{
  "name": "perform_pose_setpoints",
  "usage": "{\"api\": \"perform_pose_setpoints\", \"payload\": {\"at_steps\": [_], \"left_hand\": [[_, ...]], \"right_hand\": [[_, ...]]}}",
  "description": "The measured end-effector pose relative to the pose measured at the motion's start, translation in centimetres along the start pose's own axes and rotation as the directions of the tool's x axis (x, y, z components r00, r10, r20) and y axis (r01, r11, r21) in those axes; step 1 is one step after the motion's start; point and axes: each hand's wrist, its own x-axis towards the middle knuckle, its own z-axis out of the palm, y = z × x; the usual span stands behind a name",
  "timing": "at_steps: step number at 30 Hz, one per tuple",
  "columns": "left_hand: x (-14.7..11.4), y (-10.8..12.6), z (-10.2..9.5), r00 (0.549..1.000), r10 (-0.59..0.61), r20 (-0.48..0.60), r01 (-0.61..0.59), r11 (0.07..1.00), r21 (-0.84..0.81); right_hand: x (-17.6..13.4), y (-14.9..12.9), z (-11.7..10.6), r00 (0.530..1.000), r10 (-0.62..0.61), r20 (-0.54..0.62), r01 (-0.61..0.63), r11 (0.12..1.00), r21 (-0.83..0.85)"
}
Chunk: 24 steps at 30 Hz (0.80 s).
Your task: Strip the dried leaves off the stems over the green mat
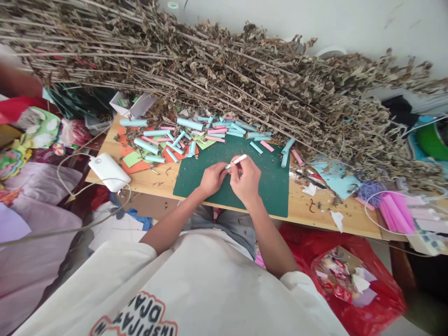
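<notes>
My right hand [247,181] grips a slim white pen-like stick [240,159], its lower end pointing down to the left. Close beside it, my left hand [212,179] is closed in a pinch at that lower end; whatever sits between its fingertips is too small to make out. Both hands are over the dark green cutting mat [268,186]. Beyond them, rolled tubes of light blue paper [190,123] and pink paper [215,138] lie scattered along the back of the mat and on orange paper [128,151].
Dried leafy stalks [210,70] heap across the back of the wooden table [157,182]. A white power bank [109,172] with a cable sits at the left edge. To the right are a black pen [311,179], blue paper [336,175] and, below, a red rubbish bag [381,280].
</notes>
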Motion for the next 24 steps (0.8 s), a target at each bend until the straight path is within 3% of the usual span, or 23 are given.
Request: {"api": "perform_pose_setpoints", "payload": {"at_steps": [4,24], "left_hand": [[0.00,-0.14,0.15,1.000,0.004,-0.005,-0.004,1.000,0.005],[0.06,0.07,0.07,1.000,-0.005,0.014,0.005,0.999,0.041]], "right_hand": [[0.19,-0.13,-0.34,0.999,-0.020,0.048,0.019,1.000,0.006],[0.31,0.24,-0.58,0.999,-0.002,0.032,-0.001,0.995,0.099]]}}
